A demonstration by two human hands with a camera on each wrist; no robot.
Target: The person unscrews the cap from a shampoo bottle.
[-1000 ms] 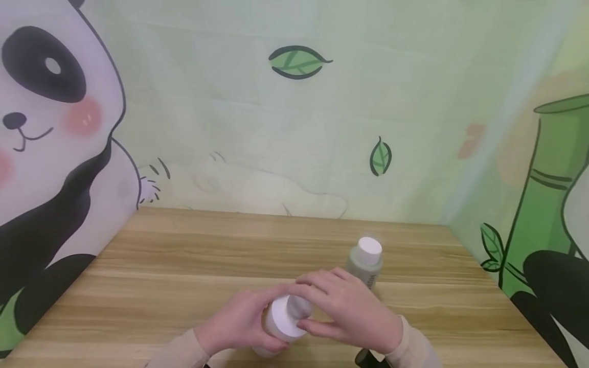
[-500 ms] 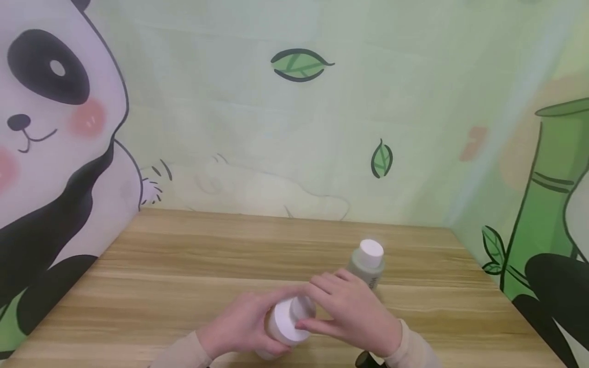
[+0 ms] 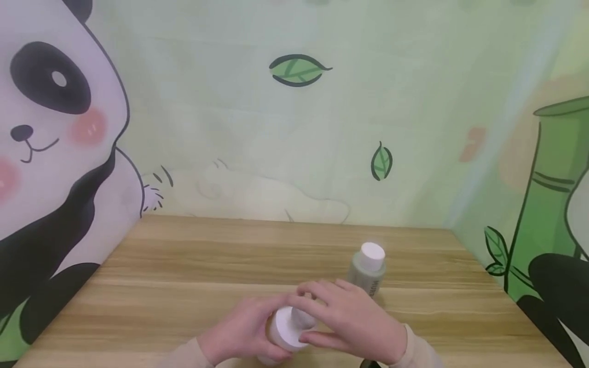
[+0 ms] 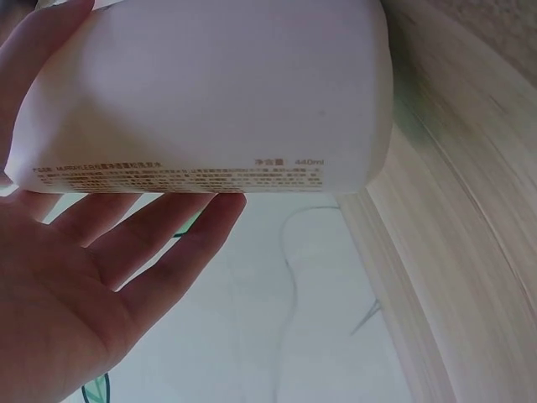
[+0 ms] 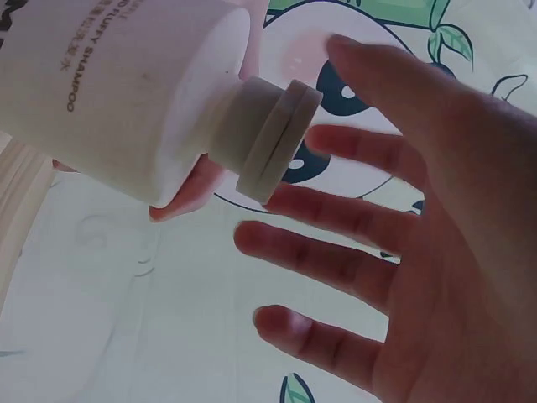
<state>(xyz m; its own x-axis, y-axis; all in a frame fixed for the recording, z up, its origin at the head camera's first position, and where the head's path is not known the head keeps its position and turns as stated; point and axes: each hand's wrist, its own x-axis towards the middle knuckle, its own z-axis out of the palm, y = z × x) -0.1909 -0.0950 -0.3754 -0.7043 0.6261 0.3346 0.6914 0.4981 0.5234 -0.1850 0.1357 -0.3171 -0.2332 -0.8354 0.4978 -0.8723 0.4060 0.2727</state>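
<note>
A white shampoo bottle (image 3: 287,329) stands near the front of the table, slightly tilted in the head view. My left hand (image 3: 241,327) grips its body, thumb on the near side and fingers round the far side. In the left wrist view, the fingers (image 4: 180,256) lie along the bottle's printed back. My right hand (image 3: 349,317) arches over the neck and white cap (image 5: 281,138). Its fingers are spread in the right wrist view, with fingertips close to the cap's rim and the thumb apart from it. Whether any fingertip touches the cap is hard to tell.
A grey-green bottle (image 3: 365,273) with a white cap stands upright just beyond my right hand. The wood-grain table (image 3: 207,255) meets a panda-printed backdrop (image 3: 230,128) at its back and sides. A small black object (image 3: 369,364) shows below my right wrist.
The head view has shifted slightly, so the scene sits a little lower. My right fingers have lifted a bit over the cap. The left hand keeps its grip on the shampoo bottle.
</note>
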